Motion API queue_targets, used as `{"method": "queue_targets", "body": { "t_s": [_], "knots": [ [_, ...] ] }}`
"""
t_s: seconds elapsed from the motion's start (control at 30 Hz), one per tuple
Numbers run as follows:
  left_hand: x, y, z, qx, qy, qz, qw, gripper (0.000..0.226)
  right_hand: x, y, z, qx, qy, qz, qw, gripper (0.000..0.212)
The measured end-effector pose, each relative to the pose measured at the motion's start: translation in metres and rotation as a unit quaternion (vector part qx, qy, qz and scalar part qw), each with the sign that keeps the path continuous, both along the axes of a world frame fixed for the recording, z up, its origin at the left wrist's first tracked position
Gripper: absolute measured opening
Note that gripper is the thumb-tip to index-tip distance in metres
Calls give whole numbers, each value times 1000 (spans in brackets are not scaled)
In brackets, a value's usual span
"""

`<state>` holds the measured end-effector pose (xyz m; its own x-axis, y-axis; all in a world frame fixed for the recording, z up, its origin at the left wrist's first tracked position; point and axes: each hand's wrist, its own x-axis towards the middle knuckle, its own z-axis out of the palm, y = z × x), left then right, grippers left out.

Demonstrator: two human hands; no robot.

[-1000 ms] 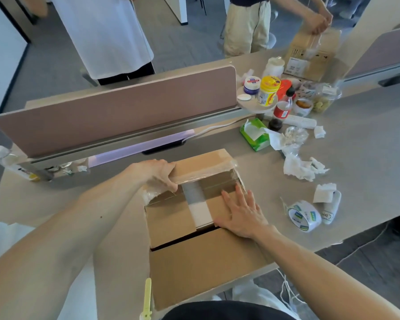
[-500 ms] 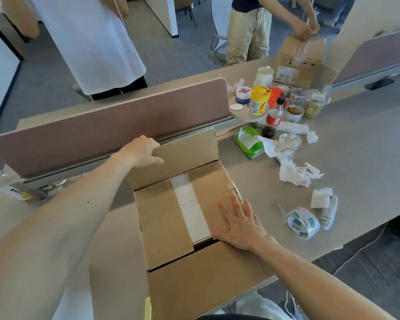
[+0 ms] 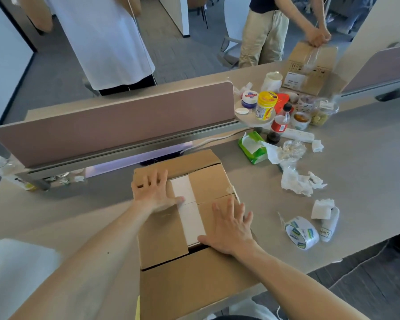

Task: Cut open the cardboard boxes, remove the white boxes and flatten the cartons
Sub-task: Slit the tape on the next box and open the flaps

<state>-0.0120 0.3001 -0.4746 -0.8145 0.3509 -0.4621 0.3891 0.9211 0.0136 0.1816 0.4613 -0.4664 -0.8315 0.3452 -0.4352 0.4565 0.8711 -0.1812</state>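
At the near edge of the desk (image 3: 356, 181), in front of the divider (image 3: 125, 121): one carton (image 3: 189, 280) lies with both outer flaps folded back, far flap toward the divider, near flap over the desk edge

Step in hand (judged): opening, past the cutting. The two inner flaps are down, with a gap between them showing a white box (image 3: 189, 218) inside the carton

Left hand (image 3: 154, 192) lies flat on the left inner flap, fingers straight and spread apart, thumb at the edge of the white strip. Right hand (image 3: 229, 227) lies flat on the right inner flap, fingers likewise splayed, gripping nothing

Next move (judged): hook fingertips under each inner flap at the gap and swing them outward, then lift out the white contents

Counts: cartons 2, this one and a second carton (image 3: 310, 68) at the far side under another person's hands. White boxes visible 1, possibly 2; a faint seam crosses the strip, cannot tell. Tape roll (image 3: 301, 233) 1, to the right, apart from the carton
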Motion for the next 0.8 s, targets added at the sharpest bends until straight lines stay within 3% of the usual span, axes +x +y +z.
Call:
{"method": "queue_targets", "body": {
  "t_s": [0.13,0.37,0.53,0.67,0.8],
  "knots": [
    [18,-5,0,33,-10,26,999,96,-8,-2,-3,28,23,13,999,88],
    [42,16,9,92,13,77,993,86,-10,-3,1,27,39,32,998,71],
    [37,18,27,121,83,26,989,61,-16,2,18,11,70,100,992,75],
    [32,-2,50,114,116,15,987,39,-19,15,43,13,111,156,981,66],
    [29,-27,71,41,180,-17,983,46,-20,47,67,30,157,160,974,69]
  ]
}}
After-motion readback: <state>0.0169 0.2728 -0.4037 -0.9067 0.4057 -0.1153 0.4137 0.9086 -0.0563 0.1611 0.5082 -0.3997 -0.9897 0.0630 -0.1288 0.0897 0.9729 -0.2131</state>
